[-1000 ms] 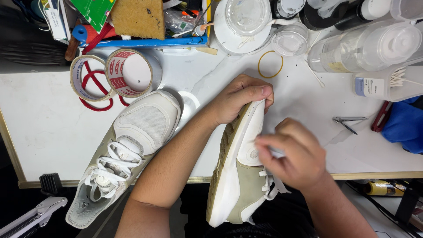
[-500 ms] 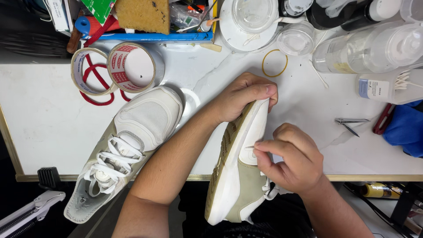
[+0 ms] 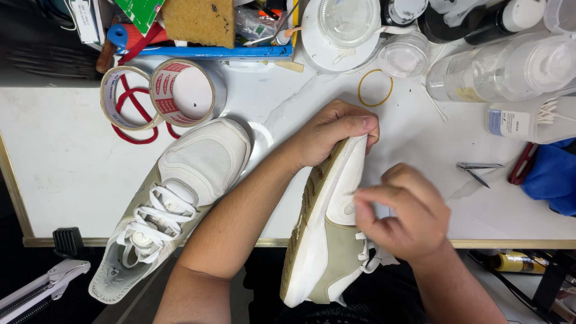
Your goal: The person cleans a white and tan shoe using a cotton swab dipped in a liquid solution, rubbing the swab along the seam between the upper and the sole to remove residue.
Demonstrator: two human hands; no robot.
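1. My left hand (image 3: 333, 132) grips the toe of the white and beige lace-up sneaker (image 3: 327, 234), fingers curled and pressed together over the front of its white sole, thumb along the top. The shoe is tipped on its side, toe on the white worktable (image 3: 54, 156), heel hanging past the table's edge toward my lap.

2. My right hand (image 3: 405, 216) sits against the shoe's side panel, just above the laces. Thumb and forefinger are pinched together, but the hand is blurred, and I cannot tell what, if anything, they pinch.

3. How far along, as I judge it: the work looks like cleaning or touching up the upper. The sole edge near my left fingers looks clean white, and I see no difference on the panel under my right fingers, so I can't say how much is done.

4. The matching second sneaker (image 3: 174, 204) lies upright, left of my left forearm, laced and untouched.

5. Beyond my left fingertips lie a yellow rubber band (image 3: 375, 88) and clear plastic containers (image 3: 510, 66); to the right of my right hand, metal tweezers (image 3: 478, 170) lie unused. Two tape rolls (image 3: 159, 96) sit far left.

6. Hidden: the shoe's far side, its inside and my right fingertips. The heel fades into the dark below.
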